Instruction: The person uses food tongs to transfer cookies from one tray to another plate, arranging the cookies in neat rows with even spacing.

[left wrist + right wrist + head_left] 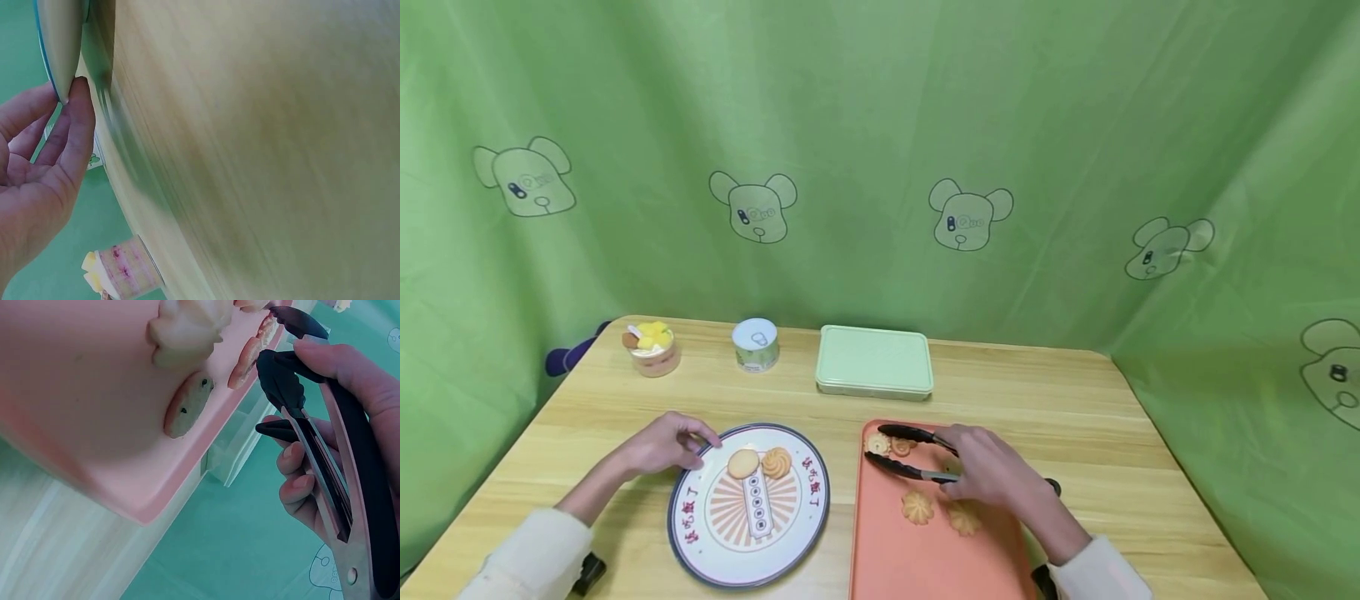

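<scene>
My left hand (664, 443) pinches the upper-left rim of a white plate (700, 525) with a dark blue edge; the left wrist view shows thumb and fingers at the plate's edge (59, 50). Two cookies (743, 463) lie on that plate. In my right hand (988, 468) are black-tipped metal tongs (347, 487), their tips spread around a round cookie (877, 444) in the far left corner of a pink tray (887, 533). Beside that one lies a smaller cookie (902, 447). Nearer on the tray are a flower-shaped cookie (917, 507) and another (964, 520), below my hand.
Along the table's back stand a dessert cup (656, 358) with yellow topping, a small can (756, 345) and a pale green lidded box (874, 362). A green curtain (865, 100) hangs behind and at both sides. Something purple (568, 357) is beyond the back left corner.
</scene>
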Motion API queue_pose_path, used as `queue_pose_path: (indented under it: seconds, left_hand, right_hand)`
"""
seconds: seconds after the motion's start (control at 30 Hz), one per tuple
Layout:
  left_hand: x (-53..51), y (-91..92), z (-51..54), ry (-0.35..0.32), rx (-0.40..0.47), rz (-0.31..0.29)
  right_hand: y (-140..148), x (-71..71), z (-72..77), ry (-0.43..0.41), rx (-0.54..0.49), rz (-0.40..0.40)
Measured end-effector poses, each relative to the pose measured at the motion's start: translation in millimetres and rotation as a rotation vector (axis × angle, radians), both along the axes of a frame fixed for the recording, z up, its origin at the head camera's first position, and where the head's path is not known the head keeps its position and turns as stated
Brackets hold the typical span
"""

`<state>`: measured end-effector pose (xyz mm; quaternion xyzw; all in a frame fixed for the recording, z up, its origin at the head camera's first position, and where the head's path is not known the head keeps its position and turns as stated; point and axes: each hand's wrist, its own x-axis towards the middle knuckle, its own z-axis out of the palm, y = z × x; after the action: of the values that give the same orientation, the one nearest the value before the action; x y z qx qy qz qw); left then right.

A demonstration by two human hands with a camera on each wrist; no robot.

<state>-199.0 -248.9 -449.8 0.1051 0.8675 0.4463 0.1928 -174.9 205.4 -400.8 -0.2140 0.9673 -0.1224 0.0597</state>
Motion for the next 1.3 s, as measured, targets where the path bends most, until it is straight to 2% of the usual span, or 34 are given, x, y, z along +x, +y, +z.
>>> queue_pose_path:
  seconds: [0.4, 0.7, 0.93, 1.13, 1.3]
  left_hand:
    - [0.5, -0.1, -0.1, 0.001, 0.012, -0.024]
    - [0.1, 0.2, 0.6, 0.015, 0.007, -0.025]
    - [0.6, 0.6, 0.4, 0.010, 0.005, -0.021]
    - [0.7, 0.7, 0.7, 0.003, 0.001, -0.016]
    - [0.8, 0.6, 0.5, 0.002, 0.000, -0.013]
  right_hand:
    - [-7, -6.2, 5.2, -0.006, 0.062, 0.016]
    - [-6, -3.5, 10.3, -0.001, 0.022, -0.009]
    - [-12, -4.4, 16.3, 0.043, 0.043, 0.038]
    - [-27, -4.7, 23.5, 0.022, 0.000, 0.048]
    - [-46, -5.0, 28.3, 0.031, -0.002, 0.102]
